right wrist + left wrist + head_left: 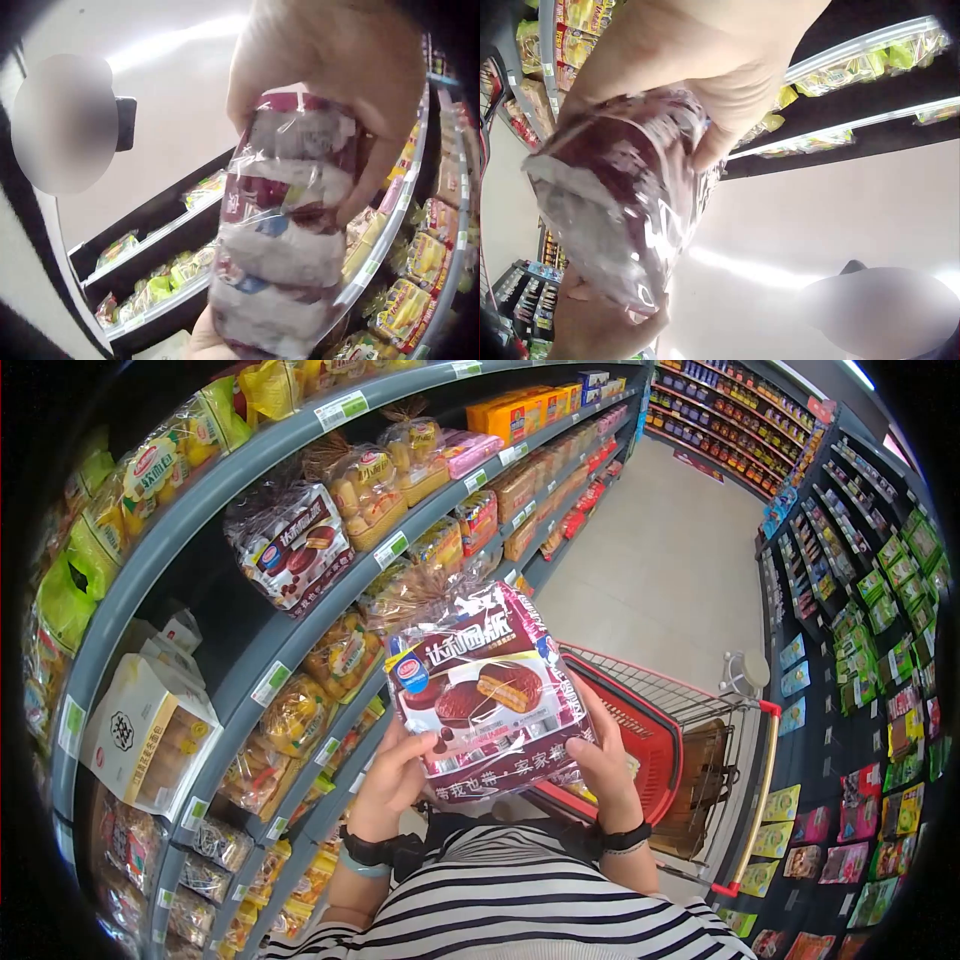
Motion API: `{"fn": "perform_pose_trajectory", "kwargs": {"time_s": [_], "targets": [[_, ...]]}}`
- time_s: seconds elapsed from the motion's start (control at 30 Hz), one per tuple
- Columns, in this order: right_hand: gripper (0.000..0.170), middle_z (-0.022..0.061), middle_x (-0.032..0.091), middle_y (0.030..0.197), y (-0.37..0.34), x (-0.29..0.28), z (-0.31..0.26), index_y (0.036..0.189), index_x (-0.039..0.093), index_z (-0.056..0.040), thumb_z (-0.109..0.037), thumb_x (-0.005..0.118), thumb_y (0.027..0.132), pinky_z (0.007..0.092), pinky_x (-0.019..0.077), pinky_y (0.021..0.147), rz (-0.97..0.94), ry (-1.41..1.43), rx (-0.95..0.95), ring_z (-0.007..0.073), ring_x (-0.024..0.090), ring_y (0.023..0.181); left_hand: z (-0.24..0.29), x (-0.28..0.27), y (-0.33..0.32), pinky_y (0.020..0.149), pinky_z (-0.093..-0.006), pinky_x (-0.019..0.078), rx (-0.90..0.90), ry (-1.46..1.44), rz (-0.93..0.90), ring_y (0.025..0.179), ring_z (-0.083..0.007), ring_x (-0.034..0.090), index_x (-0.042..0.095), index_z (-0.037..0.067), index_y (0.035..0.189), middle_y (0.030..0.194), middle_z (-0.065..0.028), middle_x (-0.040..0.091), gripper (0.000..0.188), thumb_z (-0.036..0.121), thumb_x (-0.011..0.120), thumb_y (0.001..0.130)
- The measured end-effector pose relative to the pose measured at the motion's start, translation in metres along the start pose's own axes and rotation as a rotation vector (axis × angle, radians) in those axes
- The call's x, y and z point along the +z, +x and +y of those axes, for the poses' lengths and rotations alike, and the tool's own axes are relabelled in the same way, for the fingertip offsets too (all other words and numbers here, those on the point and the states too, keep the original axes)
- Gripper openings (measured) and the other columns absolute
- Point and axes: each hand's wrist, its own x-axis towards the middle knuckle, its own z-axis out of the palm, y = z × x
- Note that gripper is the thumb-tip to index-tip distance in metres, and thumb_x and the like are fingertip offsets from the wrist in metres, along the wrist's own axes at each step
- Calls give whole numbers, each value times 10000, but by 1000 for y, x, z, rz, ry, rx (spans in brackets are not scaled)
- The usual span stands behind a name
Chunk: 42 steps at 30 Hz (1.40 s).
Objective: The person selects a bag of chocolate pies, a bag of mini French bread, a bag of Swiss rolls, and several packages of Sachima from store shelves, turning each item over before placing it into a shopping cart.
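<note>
Several tiers of grey shelving (430, 510) sweep down the left side, packed with bagged bread and cakes, and what a bend on them through the head view! Pale floor (640, 560) runs away up the aisle, and across it, on the right, stands a dark rack (822, 745) hung with bright packets. Into the middle now, where a shopping cart (765, 760) sits just ahead of the person, red caps at both ends of its handle. Black and white stripes cross the shirt (500, 900) at the bottom, and there's a red basket (655, 740) inside the cart, partly covered from view.

And here's the star: a clear-wrapped cake package (490, 700), maroon and white, held up in front of the body between both hands, printed face up, chocolate cakes pictured on it. Over on the shelving, a white box (150, 730) with a clear front, and higher up a smaller-looking package (290, 550) of similar design.

Now the grip! Left hand (403, 775) clasps the lower left side, thumb on the front; right hand (605, 760) mirrors it on the right, thumb near the bottom corner. Both wrists wear dark bands (625, 838). Smallest of all, green and white price tags (390, 550) dot the shelf edges.
</note>
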Motion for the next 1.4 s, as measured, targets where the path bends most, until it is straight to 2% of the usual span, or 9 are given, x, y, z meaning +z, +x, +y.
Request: {"fn": "perform_pose_trajectory", "kwargs": {"time_s": [0.3, 0.47, 0.6, 0.7, 0.87, 1.07, 1.17, 1.27, 1.4], "targets": [[1000, 179, 523, 1274, 0, 30, -19, 1335, 404, 30, -272, 898, 519, 355, 395, 992, -73, -556, -257, 275, 545, 1144, -16, 3, 12, 1024, -471, 317, -11, -49, -98, 1261, -233, 404, 298, 110, 1394, 1386, -81, 412, 634, 557, 324, 945], [934, 178, 539, 1254, -2, 35, -23, 1297, 459, 18, -272, 891, 521, 369, 417, 955, -123, -608, -295, 299, 555, 1123, -19, -1, 12, 1046, -446, 326, 21, -102, -80, 1256, -253, 417, 363, 94, 1372, 1393, -69, 421, 655, 570, 370, 922], [959, 177, 505, 1288, 2, 28, -27, 1316, 431, 11, -319, 882, 535, 388, 398, 969, -283, -707, -372, 308, 509, 1165, -22, -11, 13, 1035, -434, 351, 103, -133, 3, 1222, -243, 456, 371, 90, 1363, 1360, -73, 458, 600, 505, 417, 933], [1005, 180, 441, 1327, 1, 25, -30, 1360, 358, 8, -342, 869, 569, 379, 401, 955, -370, -641, -210, 317, 482, 1173, -30, -28, 16, 994, -381, 384, 283, -109, 181, 1169, -199, 489, 366, 67, 1331, 1263, -50, 507, 509, 190, 594, 892], [1032, 164, 495, 1275, 3, 34, -14, 1360, 326, 50, -252, 889, 548, 353, 359, 998, -159, -774, -176, 262, 482, 1185, -24, -20, 16, 958, -334, 423, 366, 126, 224, 1129, -179, 512, 321, 39, 1356, 1255, -62, 498, 748, -8, 723, 726], [947, 163, 466, 1273, 2, 32, 4, 1354, 279, 50, -168, 840, 624, 340, 384, 979, -61, -598, -79, 226, 487, 1151, -10, 15, 9, 1010, -320, 368, 470, 368, 174, 1199, -176, 453, 256, 17, 1398, 1314, -89, 452, 865, 31, 758, 694], [942, 128, 536, 1198, 8, 22, 12, 1326, 310, 50, -142, 849, 577, 333, 405, 960, 241, -330, 1, 209, 529, 1095, -4, 18, 7, 1028, -330, 332, 509, 561, 116, 1221, -194, 440, 338, -4, 1365, 1333, -113, 438, 771, 99, 748, 720], [453, 94, 618, 1018, 16, 11, 21, 1119, 517, 20, -286, 681, 828, 302, 501, 793, 493, 104, 10, 164, 615, 887, 4, 22, 2, 1034, -345, 313, 518, 630, 42, 1223, -208, 448, 450, -28, 1292, 1327, -136, 474, 606, 175, 702, 780], [489, 84, 645, 1021, 22, -16, 47, 1139, 553, -67, -499, 466, 926, 317, 525, 772, 419, 549, 270, 177, 639, 889, 8, 25, 1, 1037, -348, 308, 383, 505, -224, 1226, -219, 454, 498, -23, 1245, 1304, -158, 517, 480, 127, 655, 816]]}}
